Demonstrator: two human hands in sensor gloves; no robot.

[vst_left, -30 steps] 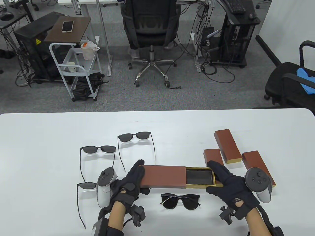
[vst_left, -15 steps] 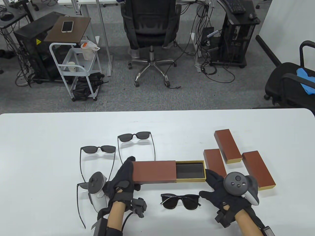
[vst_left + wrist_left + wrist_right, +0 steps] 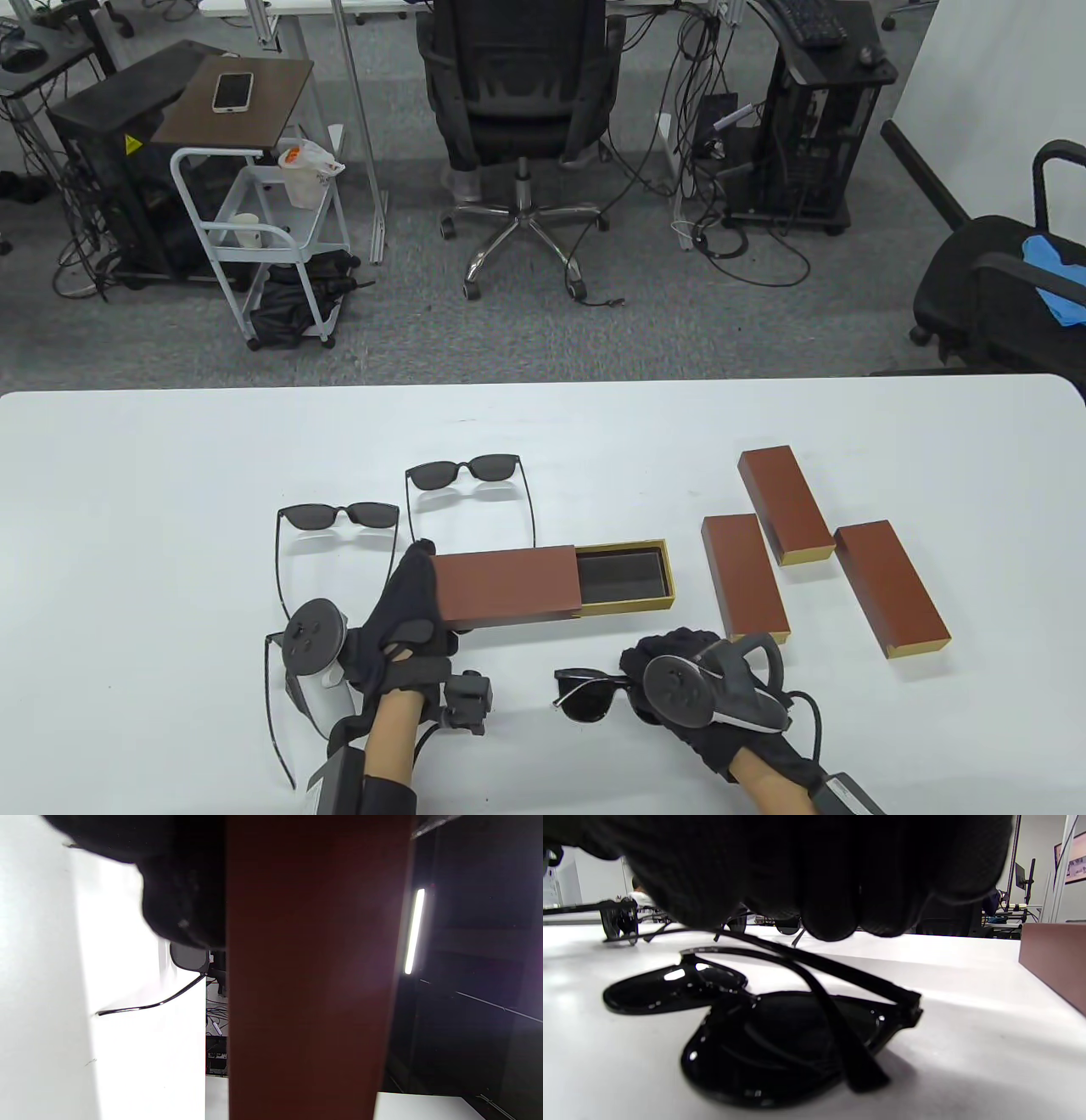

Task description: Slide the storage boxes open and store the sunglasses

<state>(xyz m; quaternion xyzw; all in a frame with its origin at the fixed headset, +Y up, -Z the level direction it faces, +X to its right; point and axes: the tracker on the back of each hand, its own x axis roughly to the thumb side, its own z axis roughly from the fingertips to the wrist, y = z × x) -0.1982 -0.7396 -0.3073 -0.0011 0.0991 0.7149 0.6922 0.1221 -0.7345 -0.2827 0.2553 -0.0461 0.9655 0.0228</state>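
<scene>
A brown box sleeve point(image 3: 509, 586) lies on the white table point(image 3: 170, 475), with its gold drawer point(image 3: 624, 577) slid partly out to the right and nothing in it. My left hand point(image 3: 422, 594) grips the sleeve's left end; the sleeve point(image 3: 314, 984) fills the left wrist view. Folded black sunglasses point(image 3: 590, 694) lie in front of the box. My right hand point(image 3: 636, 671) hovers over their right half with fingers point(image 3: 831, 899) loosely curled. A small gap shows above the sunglasses point(image 3: 780, 1027). The thumb is hidden.
Two unfolded sunglasses point(image 3: 339, 515) point(image 3: 462, 471) lie behind the left hand. A third pair point(image 3: 288, 641) is partly hidden by the left tracker. Three closed brown boxes point(image 3: 745, 577) point(image 3: 785, 505) point(image 3: 891, 590) lie at the right. An office chair point(image 3: 517, 93) stands beyond the table.
My right hand let go of the drawer and moved down-left over the folded sunglasses. The left hand carried the part-open box to the left.
</scene>
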